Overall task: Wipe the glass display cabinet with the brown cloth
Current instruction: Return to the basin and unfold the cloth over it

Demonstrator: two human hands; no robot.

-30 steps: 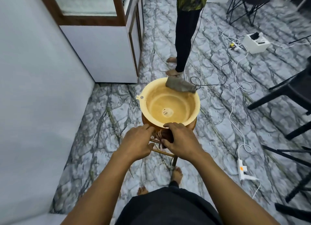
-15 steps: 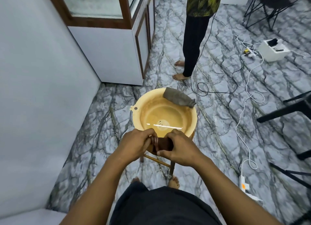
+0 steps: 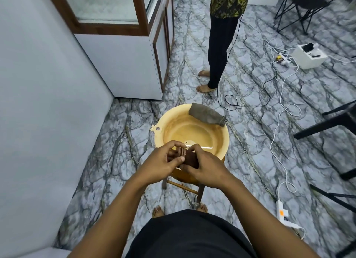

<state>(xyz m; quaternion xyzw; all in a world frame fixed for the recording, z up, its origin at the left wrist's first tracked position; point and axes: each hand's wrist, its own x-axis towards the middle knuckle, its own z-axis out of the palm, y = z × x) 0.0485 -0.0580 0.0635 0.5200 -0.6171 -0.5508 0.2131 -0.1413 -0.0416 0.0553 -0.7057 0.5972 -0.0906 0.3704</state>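
Observation:
A dark brown cloth (image 3: 190, 158), bunched up, is gripped between my left hand (image 3: 163, 162) and my right hand (image 3: 204, 164) over the near rim of a yellow basin (image 3: 221, 134). The basin holds water and sits on a wooden stool (image 3: 183, 185). A grey cloth (image 3: 206, 116) lies draped on the basin's far rim. The glass display cabinet (image 3: 107, 5), with a brown wooden frame and white base, stands at the upper left, well beyond my hands.
A grey wall (image 3: 38, 103) runs along the left. Another person (image 3: 221, 36) stands barefoot beyond the basin. Cables (image 3: 277, 122) and a power strip (image 3: 282, 212) lie on the marble-pattern floor at right, with a white box (image 3: 309, 56) and black chair legs (image 3: 331, 122).
My hands have lifted the brown cloth from below the basin's front edge up over its near rim. The view has tilted, so the basin sits lower in frame.

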